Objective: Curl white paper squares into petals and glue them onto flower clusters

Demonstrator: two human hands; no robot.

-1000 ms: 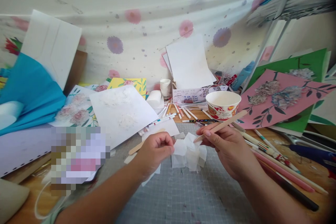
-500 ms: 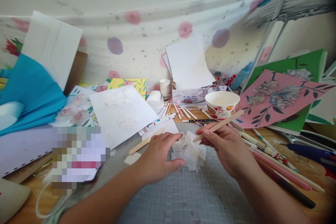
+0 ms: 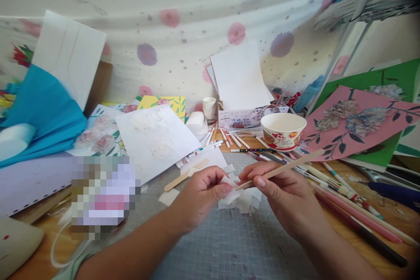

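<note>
A small piece of white tissue paper (image 3: pixel 227 196) is pinched between the thumb and fingers of my left hand (image 3: pixel 202 194). My right hand (image 3: pixel 278 183) grips a flat wooden craft stick (image 3: pixel 290 165), which slants up to the right. The stick's lower tip touches or nearly touches the pinched paper. Beneath both hands lies a loose pile of tissue paper squares (image 3: pixel 247 201) on the grey cutting mat (image 3: pixel 226 245). Another craft stick (image 3: pixel 183 177) rests across a white sheet, left of the pile.
A paper bowl (image 3: pixel 284 131) stands behind my right hand. Markers (image 3: pixel 241 141) lie at the back, with pens and brushes (image 3: pixel 357 210) to the right. White card with fluffy white patches (image 3: pixel 157 140) leans at left. Pink card with paper flowers (image 3: pixel 354 122) leans at right.
My left hand has closed its fingers and lifted a tissue paper piece from the pile. The craft stick in my right hand has tilted flatter, its tip brought to the paper. The view shifted slightly.
</note>
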